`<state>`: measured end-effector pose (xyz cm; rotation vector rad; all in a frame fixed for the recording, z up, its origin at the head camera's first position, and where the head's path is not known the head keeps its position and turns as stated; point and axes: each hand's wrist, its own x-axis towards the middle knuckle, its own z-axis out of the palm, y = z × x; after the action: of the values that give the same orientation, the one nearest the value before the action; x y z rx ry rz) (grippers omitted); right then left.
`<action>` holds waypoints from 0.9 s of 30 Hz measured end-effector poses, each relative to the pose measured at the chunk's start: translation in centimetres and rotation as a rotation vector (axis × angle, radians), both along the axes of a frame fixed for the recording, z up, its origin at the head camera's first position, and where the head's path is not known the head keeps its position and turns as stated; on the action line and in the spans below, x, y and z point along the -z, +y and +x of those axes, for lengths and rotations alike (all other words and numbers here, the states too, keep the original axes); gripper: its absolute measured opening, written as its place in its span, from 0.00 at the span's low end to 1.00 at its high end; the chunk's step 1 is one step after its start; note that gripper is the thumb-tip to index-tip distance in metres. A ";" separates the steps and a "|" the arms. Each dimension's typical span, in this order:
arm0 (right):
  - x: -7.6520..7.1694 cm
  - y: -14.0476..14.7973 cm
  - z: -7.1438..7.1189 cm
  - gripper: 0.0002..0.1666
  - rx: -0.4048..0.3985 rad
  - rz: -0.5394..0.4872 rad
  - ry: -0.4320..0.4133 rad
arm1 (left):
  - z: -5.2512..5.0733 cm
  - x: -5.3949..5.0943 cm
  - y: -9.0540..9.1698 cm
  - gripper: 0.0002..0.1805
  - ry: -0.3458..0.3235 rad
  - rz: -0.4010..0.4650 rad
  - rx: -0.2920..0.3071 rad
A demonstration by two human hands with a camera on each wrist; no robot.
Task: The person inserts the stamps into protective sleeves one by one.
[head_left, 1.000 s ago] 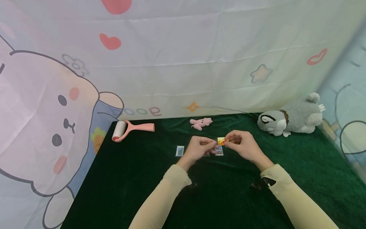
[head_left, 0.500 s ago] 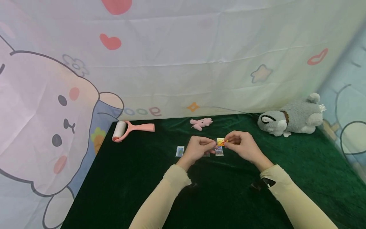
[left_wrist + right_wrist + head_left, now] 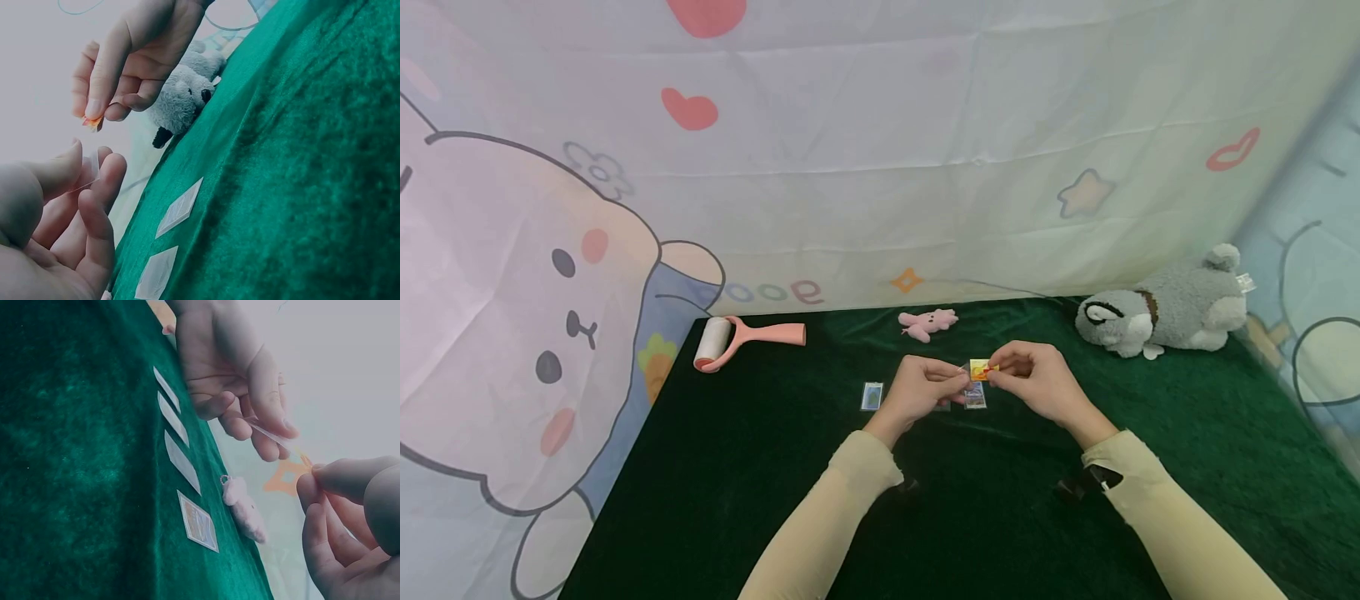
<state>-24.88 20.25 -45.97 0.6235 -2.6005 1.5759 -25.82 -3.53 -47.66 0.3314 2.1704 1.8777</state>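
Note:
My left hand pinches a clear plastic card sleeve between thumb and fingers, above the table. Facing it, my right hand pinches a small yellow and orange card by its edge. In the right wrist view the card is at the sleeve's end; whether its edge is inside, I cannot tell. Below the hands several cards lie in a row on green cloth. A blue-faced card is at the row's left and a dark patterned card at its right. My left hand partly hides those between in the head view.
A pink lint roller lies at the table's back left. Behind the hands is a small pink plush toy, and a grey plush animal lies at the back right. A printed curtain hangs along the back edge.
Both hands stay almost where they were, still holding the sleeve and the card. The right hand dips slightly with the yellow card, then comes back up.

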 end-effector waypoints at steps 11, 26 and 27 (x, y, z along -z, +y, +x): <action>0.3 0.2 0.0 0.08 0.005 0.037 0.004 | -0.1 0.4 -0.2 0.15 0.010 0.008 0.032; 0.5 0.2 0.2 0.07 -0.002 0.039 0.004 | -0.2 0.5 0.1 0.11 0.019 0.031 -0.038; 0.6 0.3 0.2 0.07 -0.001 0.042 0.006 | -0.2 0.5 0.1 0.10 0.016 0.032 -0.037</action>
<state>-24.66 20.51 -46.53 0.6316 -2.6357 1.5206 -26.05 -3.39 -48.14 0.3150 2.1737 1.9374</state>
